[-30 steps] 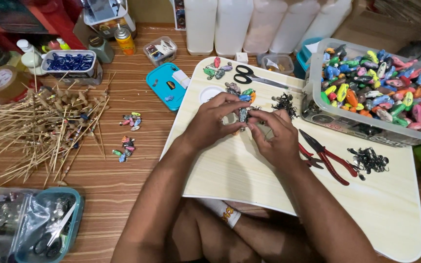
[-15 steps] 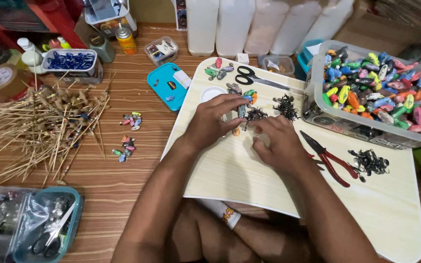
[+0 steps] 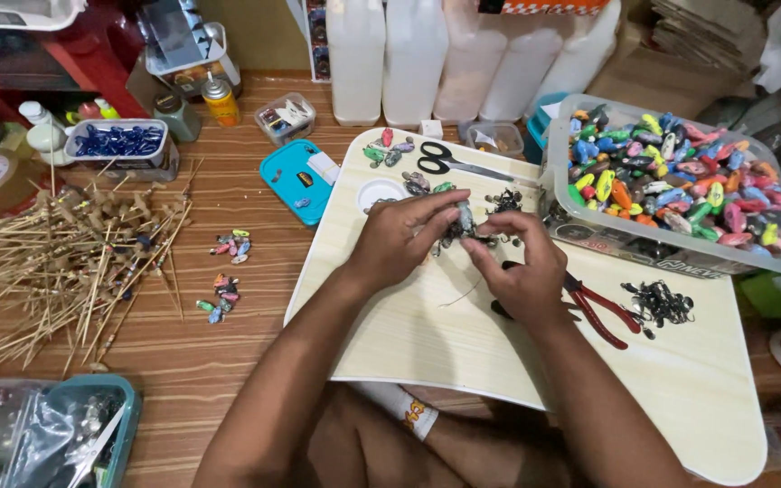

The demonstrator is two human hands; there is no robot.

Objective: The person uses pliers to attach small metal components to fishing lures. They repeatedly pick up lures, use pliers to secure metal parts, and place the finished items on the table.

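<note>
The person sits at a pale wooden board (image 3: 463, 361) on the floor. To the far right stands a clear tub (image 3: 680, 244) full of bright little fish lures. Red pliers (image 3: 603, 312) lie on the board just right of the hands, and black scissors (image 3: 449, 163) lie farther off. The left hand (image 3: 399, 239) and right hand (image 3: 522, 271) meet mid-board, fingertips pinched together on one small grey lure (image 3: 465, 217). It looks like a fitting step; the next move likely needs steady, careful fingers.

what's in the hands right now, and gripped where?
Both hands pinch one small grey lure-shaped piece over the pale board: left hand fingers at its left end, right hand fingers just below it. Exact contact too small to tell.
</note>
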